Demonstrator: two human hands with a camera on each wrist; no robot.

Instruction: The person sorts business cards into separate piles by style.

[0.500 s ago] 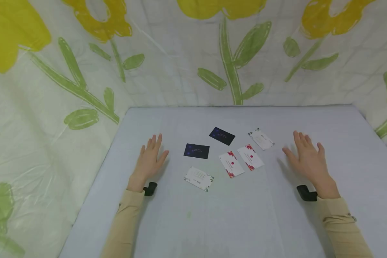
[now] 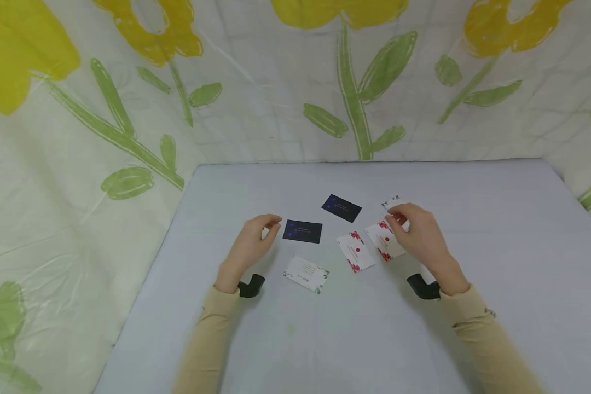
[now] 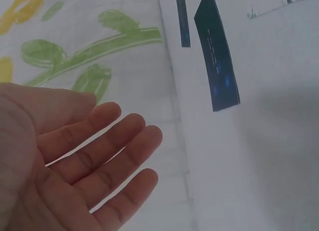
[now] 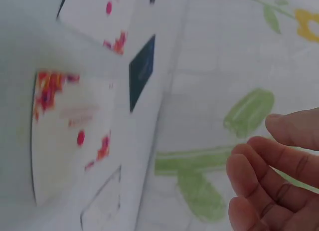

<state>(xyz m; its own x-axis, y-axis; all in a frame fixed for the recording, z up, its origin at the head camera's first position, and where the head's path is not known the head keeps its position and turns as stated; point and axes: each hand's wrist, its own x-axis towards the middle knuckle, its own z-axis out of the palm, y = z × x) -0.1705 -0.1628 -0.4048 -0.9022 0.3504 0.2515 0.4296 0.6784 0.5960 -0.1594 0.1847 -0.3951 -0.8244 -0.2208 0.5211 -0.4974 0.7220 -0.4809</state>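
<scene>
Flowered sheeting [image 2: 256,82] hangs behind the pale table [image 2: 354,339]. Toward the table's left edge hovers the left hand [image 2: 250,243], fingers loosely bent around nothing, near a black card [image 2: 302,231]. Rightward, toward the back edge, lie a leafy card [image 2: 305,274], another black card [image 2: 341,208], two red-flowered cards [image 2: 356,251] and a second leafy card [image 2: 391,202], print too small to read. Partly covering the rightmost, the right hand [image 2: 423,235] curves loosely, gripping nothing.

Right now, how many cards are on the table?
6: one dark card beside the left hand, another farther back; one red-patterned card right of centre, another farther right; one leaf-patterned card nearest the camera, another partly behind the right hand. Either hand could hide more.
</scene>
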